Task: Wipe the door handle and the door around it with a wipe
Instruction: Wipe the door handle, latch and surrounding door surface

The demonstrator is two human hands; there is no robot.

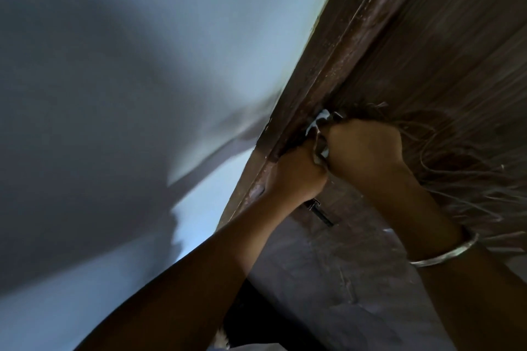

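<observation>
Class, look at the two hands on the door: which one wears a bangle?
The right hand: a silver bangle circles its wrist. The left hand has none.

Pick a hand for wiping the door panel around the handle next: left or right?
Right, probably. The right hand lies over the brown door panel with the pale wipe bunched at its fingers. The left hand sits at the door edge, apparently gripping the hidden handle.

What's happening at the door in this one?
A person has both hands bunched together at the door edge. The left hand and right hand close around a whitish wipe, pressed where the handle seems to be. The handle itself is hidden under the hands. The right wrist wears a bangle.
</observation>
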